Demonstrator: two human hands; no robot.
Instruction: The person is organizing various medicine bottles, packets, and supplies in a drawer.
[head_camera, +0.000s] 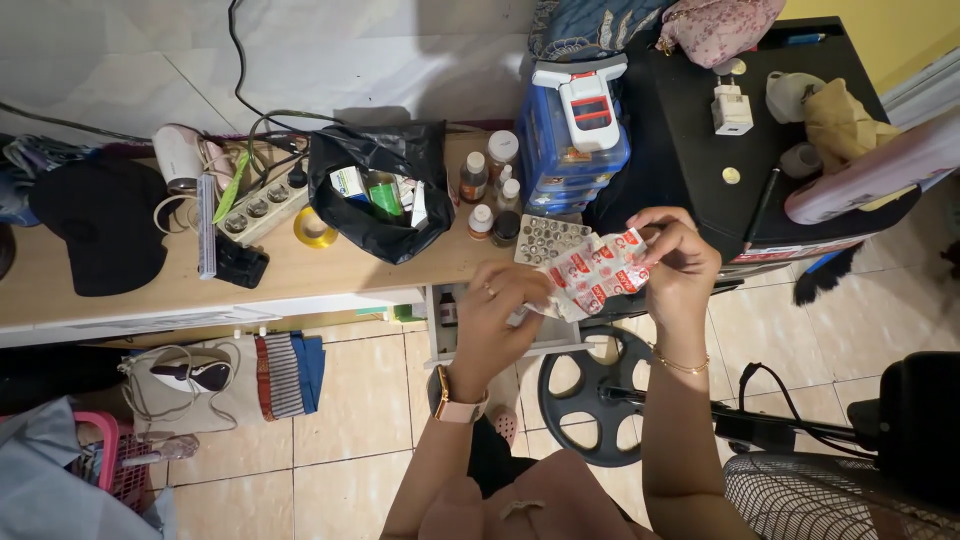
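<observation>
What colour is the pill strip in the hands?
White with red markings: the pill strip shows best in the head view.

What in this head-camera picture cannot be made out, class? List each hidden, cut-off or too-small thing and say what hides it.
- Red-and-white sachet strip: its lower left end is covered by the left hand.
- Black plastic bag: its folds hide most of the small boxes inside.
- Small bottles: labels too small to tell.
- Fan grille: cut off by the bottom edge.
- Right hand: fingertips curl behind the strip.
</observation>
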